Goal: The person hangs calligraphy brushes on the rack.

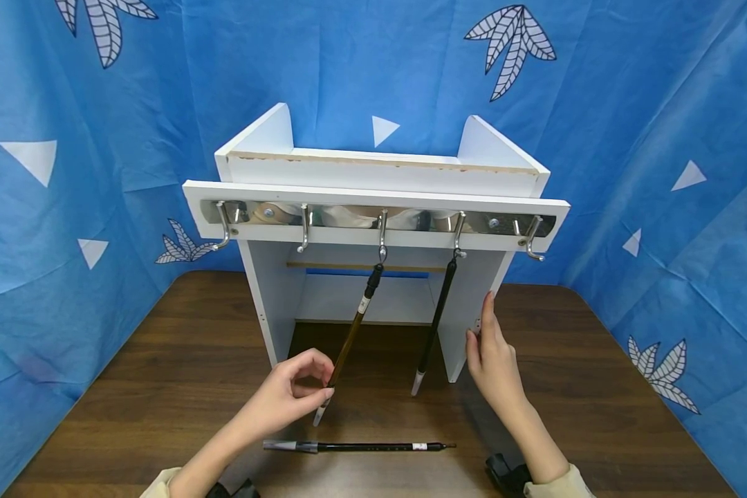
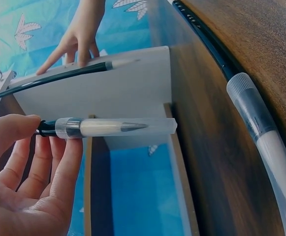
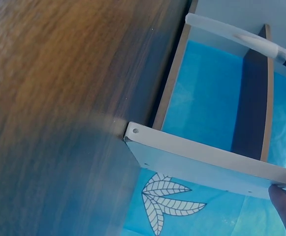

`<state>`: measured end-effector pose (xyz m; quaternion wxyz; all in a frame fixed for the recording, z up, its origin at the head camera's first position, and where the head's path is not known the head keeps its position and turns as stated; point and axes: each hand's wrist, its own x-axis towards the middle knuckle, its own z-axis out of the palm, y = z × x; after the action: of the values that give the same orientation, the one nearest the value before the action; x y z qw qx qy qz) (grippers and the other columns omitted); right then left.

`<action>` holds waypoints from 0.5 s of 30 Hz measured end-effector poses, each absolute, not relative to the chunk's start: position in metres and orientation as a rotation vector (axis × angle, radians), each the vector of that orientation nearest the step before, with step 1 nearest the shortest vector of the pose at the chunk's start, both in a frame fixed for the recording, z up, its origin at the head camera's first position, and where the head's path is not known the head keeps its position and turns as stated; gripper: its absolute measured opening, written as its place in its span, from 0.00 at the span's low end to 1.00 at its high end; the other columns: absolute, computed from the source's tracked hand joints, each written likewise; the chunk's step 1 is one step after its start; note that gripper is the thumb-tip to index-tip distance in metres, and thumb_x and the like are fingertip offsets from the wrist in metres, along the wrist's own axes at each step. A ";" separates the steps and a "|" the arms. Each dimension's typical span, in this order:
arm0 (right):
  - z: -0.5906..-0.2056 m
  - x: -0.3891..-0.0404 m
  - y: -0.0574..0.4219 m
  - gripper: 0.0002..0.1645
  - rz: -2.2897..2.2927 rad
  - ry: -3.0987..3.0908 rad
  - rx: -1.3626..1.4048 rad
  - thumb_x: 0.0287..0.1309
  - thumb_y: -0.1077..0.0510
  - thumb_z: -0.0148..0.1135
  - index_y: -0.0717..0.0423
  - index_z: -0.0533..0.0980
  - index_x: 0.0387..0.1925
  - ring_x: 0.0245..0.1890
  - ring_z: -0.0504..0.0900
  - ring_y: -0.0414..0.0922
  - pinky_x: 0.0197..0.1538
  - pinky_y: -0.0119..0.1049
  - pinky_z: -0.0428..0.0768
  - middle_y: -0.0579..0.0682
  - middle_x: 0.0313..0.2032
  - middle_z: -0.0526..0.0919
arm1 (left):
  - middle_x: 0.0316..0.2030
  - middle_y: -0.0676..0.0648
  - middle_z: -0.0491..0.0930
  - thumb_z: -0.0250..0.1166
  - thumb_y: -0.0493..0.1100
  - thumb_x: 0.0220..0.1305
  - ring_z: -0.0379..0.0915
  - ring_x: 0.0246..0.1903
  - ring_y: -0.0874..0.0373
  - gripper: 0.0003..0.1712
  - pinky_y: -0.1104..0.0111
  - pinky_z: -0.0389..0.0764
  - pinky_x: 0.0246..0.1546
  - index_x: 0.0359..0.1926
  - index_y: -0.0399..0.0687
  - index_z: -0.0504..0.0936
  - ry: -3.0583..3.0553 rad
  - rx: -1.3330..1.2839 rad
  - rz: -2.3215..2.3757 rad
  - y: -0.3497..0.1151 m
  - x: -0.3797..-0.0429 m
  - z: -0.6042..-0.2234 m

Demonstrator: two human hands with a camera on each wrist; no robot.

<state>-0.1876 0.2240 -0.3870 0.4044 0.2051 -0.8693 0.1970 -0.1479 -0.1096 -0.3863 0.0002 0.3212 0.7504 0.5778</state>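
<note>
A brown-handled calligraphy brush (image 1: 350, 337) with a clear cap over its bristles hangs by a loop from the middle hook (image 1: 382, 232), tilted so its lower end swings left. My left hand (image 1: 292, 391) pinches it near the capped end (image 2: 128, 127) between thumb and fingertips. A darker brush (image 1: 437, 325) hangs from the hook to the right. My right hand (image 1: 494, 366) has its index finger extended and touches the right side panel (image 1: 473, 318) of the white shelf. Another capped brush (image 1: 373, 447) lies on the table in front, with its cap to the left.
The white shelf unit (image 1: 380, 181) stands on the brown wooden table (image 1: 180, 387). Across its front runs a board with a metal hook strip (image 1: 342, 216). Outer hooks at both ends, including the left one (image 1: 224, 225), project forward. A blue patterned cloth (image 1: 373, 62) surrounds the table.
</note>
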 end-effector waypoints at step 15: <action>-0.386 -0.188 0.224 0.56 0.501 -2.186 0.526 0.45 0.75 0.59 0.56 0.36 0.67 0.15 0.70 0.44 0.18 0.39 0.75 0.68 0.54 0.65 | 0.33 0.48 0.72 0.63 0.38 0.55 0.73 0.35 0.57 0.12 0.67 0.79 0.29 0.39 0.50 0.72 2.377 0.988 1.782 -0.111 -0.154 -0.389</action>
<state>-0.1877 0.2242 -0.3865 0.4069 0.2087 -0.8669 0.1986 -0.1545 -0.1105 -0.3894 0.0057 0.3155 0.7593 0.5692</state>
